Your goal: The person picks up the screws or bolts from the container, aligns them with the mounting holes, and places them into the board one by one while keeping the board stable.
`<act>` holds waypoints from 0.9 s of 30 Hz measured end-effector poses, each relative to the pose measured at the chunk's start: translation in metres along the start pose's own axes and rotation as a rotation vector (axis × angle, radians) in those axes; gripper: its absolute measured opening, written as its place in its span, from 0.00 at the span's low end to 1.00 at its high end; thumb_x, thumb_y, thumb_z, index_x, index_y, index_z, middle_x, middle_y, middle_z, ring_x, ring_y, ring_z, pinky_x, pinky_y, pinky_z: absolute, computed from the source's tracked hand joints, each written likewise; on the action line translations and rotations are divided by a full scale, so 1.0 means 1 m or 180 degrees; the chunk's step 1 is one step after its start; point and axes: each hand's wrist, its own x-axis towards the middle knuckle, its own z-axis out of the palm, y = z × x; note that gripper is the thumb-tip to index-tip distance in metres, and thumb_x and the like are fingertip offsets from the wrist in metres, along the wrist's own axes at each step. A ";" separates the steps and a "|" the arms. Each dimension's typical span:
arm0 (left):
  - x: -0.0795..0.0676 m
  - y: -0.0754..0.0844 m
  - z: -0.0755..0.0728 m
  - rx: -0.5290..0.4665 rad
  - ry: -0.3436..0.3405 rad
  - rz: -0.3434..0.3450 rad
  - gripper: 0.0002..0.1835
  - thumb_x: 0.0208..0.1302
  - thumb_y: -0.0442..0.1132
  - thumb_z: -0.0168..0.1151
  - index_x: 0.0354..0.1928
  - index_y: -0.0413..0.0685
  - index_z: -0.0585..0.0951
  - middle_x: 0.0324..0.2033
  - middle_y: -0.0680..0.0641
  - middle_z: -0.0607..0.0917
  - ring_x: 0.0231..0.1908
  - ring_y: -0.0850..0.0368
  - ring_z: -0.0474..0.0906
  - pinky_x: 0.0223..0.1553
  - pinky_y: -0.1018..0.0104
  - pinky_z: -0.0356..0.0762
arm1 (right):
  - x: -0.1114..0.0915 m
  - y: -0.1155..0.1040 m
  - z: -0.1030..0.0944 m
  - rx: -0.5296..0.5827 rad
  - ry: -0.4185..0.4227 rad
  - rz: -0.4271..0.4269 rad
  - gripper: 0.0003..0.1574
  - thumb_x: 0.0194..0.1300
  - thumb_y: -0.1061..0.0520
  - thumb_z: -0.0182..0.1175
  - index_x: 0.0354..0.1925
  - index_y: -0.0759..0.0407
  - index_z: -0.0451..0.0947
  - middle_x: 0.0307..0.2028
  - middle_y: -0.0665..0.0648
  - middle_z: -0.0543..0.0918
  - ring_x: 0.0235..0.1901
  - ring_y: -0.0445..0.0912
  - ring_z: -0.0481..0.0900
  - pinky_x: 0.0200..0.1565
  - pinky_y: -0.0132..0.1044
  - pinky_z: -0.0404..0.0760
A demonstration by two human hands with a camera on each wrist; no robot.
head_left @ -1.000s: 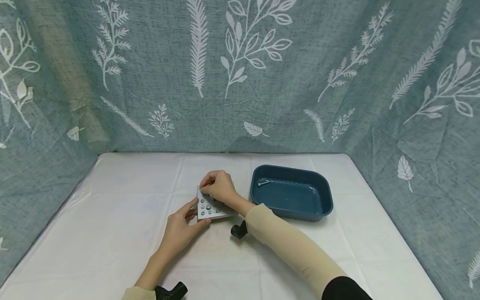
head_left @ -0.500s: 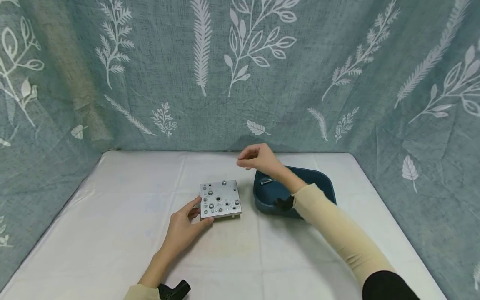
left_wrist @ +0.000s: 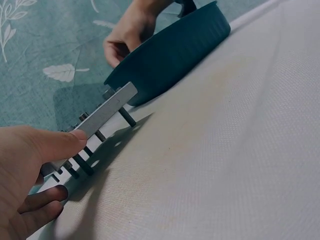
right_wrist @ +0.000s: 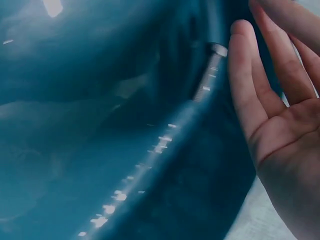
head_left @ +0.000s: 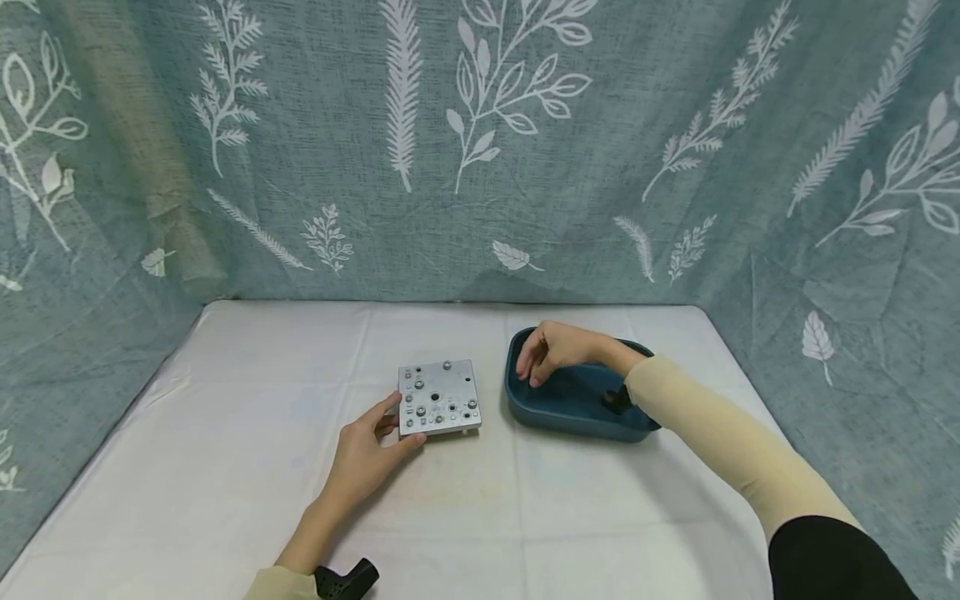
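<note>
One left hand (head_left: 358, 458) grips one plate (head_left: 444, 390), right hand (head_left: 558, 347) seemingly loose beside one bolt (right_wrist: 207, 73).

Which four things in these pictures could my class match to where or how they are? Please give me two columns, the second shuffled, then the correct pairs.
Column one
1. metal plate
2. loose bolt
3. left hand
4. right hand

Column two
A. at the blue bin, fingers pointing down
B. gripping something flat by its edges
C. flat and silver, apart from the blue bin
D. lying inside the blue bin

Pairs: 1-C, 2-D, 3-B, 4-A
</note>
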 end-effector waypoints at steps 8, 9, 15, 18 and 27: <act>0.001 0.001 0.000 0.0004 -0.0027 0.0008 0.43 0.53 0.41 0.77 0.69 0.35 0.68 0.52 0.35 0.81 0.51 0.44 0.80 0.53 0.59 0.81 | -0.006 0.016 0.007 -0.0101 -0.0286 0.0066 0.17 0.54 0.74 0.70 0.44 0.70 0.84 0.41 0.62 0.86 0.38 0.55 0.86 0.42 0.48 0.87; 0.001 0.001 0.000 0.0006 -0.0025 0.0003 0.43 0.53 0.41 0.78 0.69 0.35 0.68 0.52 0.35 0.81 0.51 0.44 0.80 0.52 0.59 0.81 | -0.007 0.017 0.008 -0.0098 -0.0311 0.0052 0.17 0.53 0.74 0.70 0.44 0.70 0.84 0.41 0.62 0.86 0.38 0.55 0.86 0.41 0.48 0.87; 0.000 0.002 0.000 0.0008 -0.0032 -0.0081 0.43 0.53 0.41 0.78 0.69 0.36 0.68 0.51 0.35 0.82 0.51 0.43 0.80 0.53 0.58 0.81 | -0.007 0.023 0.015 -0.0025 -0.0438 0.0073 0.17 0.53 0.76 0.68 0.44 0.70 0.84 0.40 0.62 0.86 0.37 0.56 0.86 0.41 0.49 0.87; 0.000 0.003 0.000 0.0002 -0.0042 -0.0105 0.43 0.53 0.41 0.77 0.69 0.37 0.68 0.50 0.35 0.82 0.51 0.44 0.80 0.53 0.58 0.81 | -0.006 0.023 0.016 0.0011 -0.0502 0.0141 0.18 0.53 0.78 0.67 0.43 0.70 0.84 0.39 0.62 0.86 0.37 0.55 0.86 0.42 0.49 0.87; -0.001 0.002 -0.001 -0.0055 -0.0037 -0.0061 0.43 0.53 0.40 0.77 0.69 0.36 0.68 0.51 0.36 0.82 0.51 0.44 0.80 0.54 0.59 0.80 | -0.001 0.020 0.020 -0.0055 -0.0692 0.0269 0.20 0.51 0.81 0.62 0.42 0.70 0.84 0.37 0.59 0.86 0.37 0.49 0.84 0.41 0.44 0.87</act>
